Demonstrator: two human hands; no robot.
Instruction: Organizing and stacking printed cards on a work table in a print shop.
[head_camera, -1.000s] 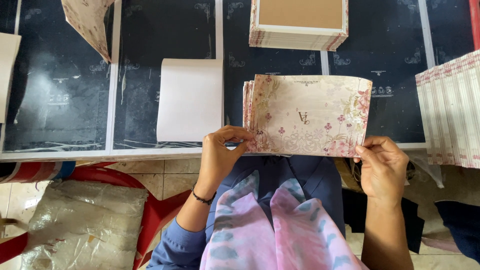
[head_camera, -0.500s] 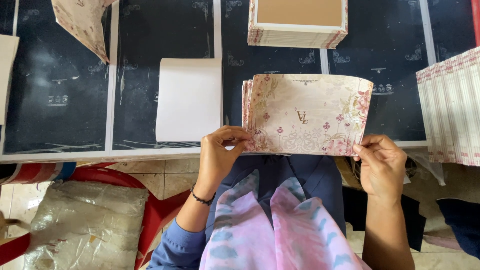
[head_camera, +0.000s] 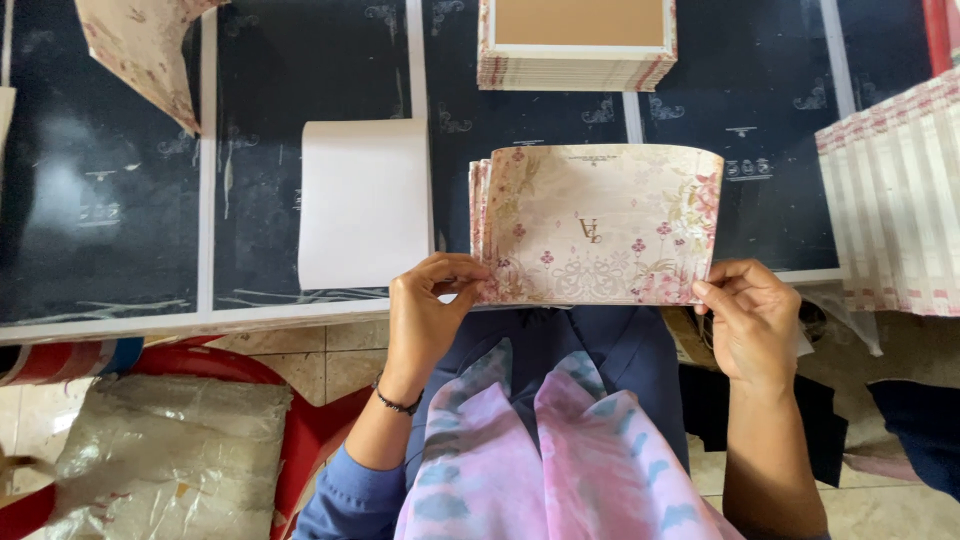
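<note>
Left hand (head_camera: 428, 318) is closed on the near left corner of a stack of floral cards (head_camera: 600, 225), fingers curled over the front and thumb against the edge. Right hand (head_camera: 752, 325) pinches the near right corner of the same stack, fingertips on the printed face. The stack stands between the two hands, held at its lower edge, its upper part extending away from the person above the near edge of the table (head_camera: 120, 250). The top card is pale pink with flower sprays at the sides and a small gold emblem at centre; the layered edges of further cards show along its left side.

Just left of the stack a plain white sheet (head_camera: 365, 205) lies flat on the dark table surface, close to the left hand but apart from it. Beyond the stack, at the far edge, sits a box of stacked cards (head_camera: 575, 45) with a brown top. At the right edge is a row of striped pink and white cards (head_camera: 895, 200). At the far left a folded floral piece (head_camera: 145, 50) projects into view. Below the table, near left, lie a red stool (head_camera: 300, 420) and a clear plastic bag (head_camera: 170, 450).
</note>
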